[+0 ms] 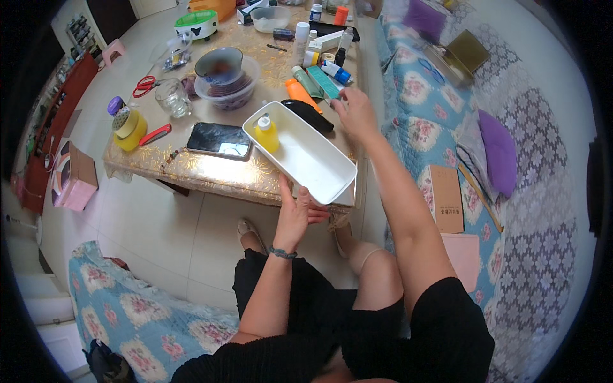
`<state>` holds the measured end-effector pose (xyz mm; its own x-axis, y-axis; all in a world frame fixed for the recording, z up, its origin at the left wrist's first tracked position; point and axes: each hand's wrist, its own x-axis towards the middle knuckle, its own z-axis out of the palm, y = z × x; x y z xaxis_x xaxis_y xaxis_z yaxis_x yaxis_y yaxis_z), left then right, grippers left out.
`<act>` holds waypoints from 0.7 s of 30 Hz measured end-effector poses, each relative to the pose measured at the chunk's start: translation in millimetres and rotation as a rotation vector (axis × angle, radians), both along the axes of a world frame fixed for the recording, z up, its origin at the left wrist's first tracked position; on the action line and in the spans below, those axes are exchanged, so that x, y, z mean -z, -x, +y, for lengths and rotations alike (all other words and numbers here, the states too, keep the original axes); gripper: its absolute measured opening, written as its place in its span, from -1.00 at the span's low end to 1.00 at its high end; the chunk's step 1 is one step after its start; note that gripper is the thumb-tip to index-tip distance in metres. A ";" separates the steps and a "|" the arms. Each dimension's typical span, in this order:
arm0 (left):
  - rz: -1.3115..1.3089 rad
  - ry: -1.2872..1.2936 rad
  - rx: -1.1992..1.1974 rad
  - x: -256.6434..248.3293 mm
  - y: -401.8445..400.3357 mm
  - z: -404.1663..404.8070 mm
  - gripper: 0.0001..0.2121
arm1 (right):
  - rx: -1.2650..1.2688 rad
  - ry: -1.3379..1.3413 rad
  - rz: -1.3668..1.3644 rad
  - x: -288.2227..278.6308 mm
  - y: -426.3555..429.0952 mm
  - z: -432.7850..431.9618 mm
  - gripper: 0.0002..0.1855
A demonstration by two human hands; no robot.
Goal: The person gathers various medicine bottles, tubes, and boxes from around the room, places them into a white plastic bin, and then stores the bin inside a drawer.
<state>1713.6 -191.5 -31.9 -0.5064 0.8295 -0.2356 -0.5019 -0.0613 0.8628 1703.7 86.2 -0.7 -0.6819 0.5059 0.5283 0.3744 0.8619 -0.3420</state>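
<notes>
A white plastic bin (316,158) lies tilted at the near right corner of the table, with a small yellow bottle with a white cap (266,135) standing at its far left end. My left hand (298,210) is at the bin's near side, its fingers spread below the rim; whether it bears the bin's weight is hard to tell. My right hand (354,112) reaches over the table's right edge, fingertips by a teal box (323,82) and a white item, with no clear grip. Left of it lie an orange tube (302,95), a green tube (306,81) and a black case (309,116).
On the table are a smartphone (219,140), a red-handled knife (155,134), red scissors (144,86), a glass jar (173,98), a yellow jar (130,130), stacked bowls (225,79) and several bottles. A sofa with a floral cover (416,134) runs along the right.
</notes>
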 end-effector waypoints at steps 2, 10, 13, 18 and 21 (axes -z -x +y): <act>0.006 -0.013 -0.015 0.7 -3.1 1.4 -0.08 | 0.061 -0.075 -0.053 2.4 8.5 8.6 -0.67; 0.027 0.008 0.012 1.7 -5.9 -0.8 -0.25 | 0.273 0.134 -0.295 11.6 42.8 29.4 -0.57; 0.011 -0.002 0.006 2.5 -3.4 -1.9 -0.24 | 0.217 0.246 -0.125 12.5 29.8 38.2 -0.56; 0.009 0.042 0.033 1.2 -3.2 -1.9 -0.26 | 0.066 0.386 0.021 -33.4 -14.5 30.1 -0.54; -0.008 0.033 -0.032 5.3 -3.0 -3.1 -0.25 | -0.078 0.538 -0.014 -102.1 -33.2 -25.4 -0.59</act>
<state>1716.6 -194.6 -37.2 -0.5306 0.8047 -0.2664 -0.5072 -0.0495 0.8604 1736.9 60.8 101.4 -0.7333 0.6499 0.1997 0.3235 0.5919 -0.7382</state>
